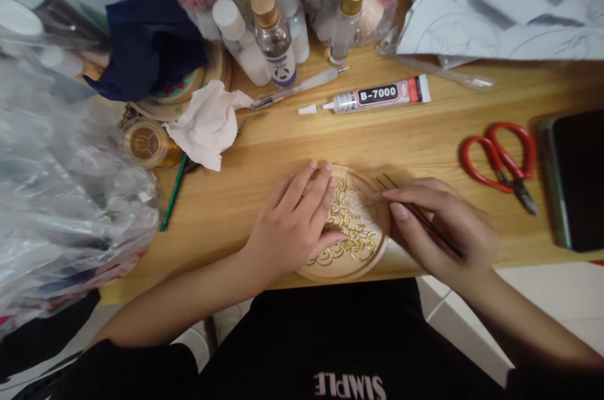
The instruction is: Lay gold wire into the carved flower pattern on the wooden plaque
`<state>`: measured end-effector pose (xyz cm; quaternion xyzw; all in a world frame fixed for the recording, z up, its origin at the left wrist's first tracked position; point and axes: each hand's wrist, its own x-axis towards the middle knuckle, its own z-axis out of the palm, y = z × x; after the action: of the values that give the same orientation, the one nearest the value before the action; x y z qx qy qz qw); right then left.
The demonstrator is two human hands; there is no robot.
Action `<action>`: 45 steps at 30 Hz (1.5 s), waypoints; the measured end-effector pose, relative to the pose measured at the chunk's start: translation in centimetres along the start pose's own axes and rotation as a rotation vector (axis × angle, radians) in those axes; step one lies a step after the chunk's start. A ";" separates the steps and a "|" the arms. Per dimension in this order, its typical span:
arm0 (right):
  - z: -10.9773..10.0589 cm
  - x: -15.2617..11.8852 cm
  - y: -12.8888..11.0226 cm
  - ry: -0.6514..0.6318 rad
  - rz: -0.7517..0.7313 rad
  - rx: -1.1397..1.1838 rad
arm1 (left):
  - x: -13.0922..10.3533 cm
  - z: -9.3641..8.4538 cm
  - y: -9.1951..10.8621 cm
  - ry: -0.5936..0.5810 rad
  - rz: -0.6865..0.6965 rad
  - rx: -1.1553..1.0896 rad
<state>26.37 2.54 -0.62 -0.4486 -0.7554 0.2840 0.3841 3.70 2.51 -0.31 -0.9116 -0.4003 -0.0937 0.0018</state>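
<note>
A round wooden plate [383,243] lies near the table's front edge, with curled gold wire [361,243] forming a pattern on its face. My left hand [295,224] rests flat on the plate's left side, fingers stretched out, covering part of the pattern. In my right hand [448,224] is a pair of dark tweezers [431,228], pinched between thumb and fingers. Their two tips stand a little apart over the plate's upper right rim. Whether the tips touch anything cannot be made out.
A B-7000 glue tube [377,97] lies uncapped behind the plate. Red-handled pliers [504,164] and a phone [576,180] are at the right. Small bottles [276,41] stand at the back. Crumpled tissue [207,123], a wire spool [148,143] and plastic bags [70,186] crowd the left.
</note>
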 end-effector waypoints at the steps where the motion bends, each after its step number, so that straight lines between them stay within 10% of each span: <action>1: 0.1 -0.1 -0.1 0.021 0.035 0.009 | 0.0 0.0 0.0 0.000 -0.001 0.005; 12: 0.8 0.5 -0.4 -0.232 -0.218 -0.314 | 0.1 0.0 0.2 -0.008 -0.008 0.022; 45: 0.8 0.2 -0.5 -0.309 -0.370 -0.561 | 0.2 -0.4 -1.2 -0.006 -0.172 -0.392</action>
<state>25.40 2.42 -0.59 -0.3442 -0.9212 0.0558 0.1724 2.87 3.39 0.02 -0.8572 -0.4509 -0.1667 -0.1848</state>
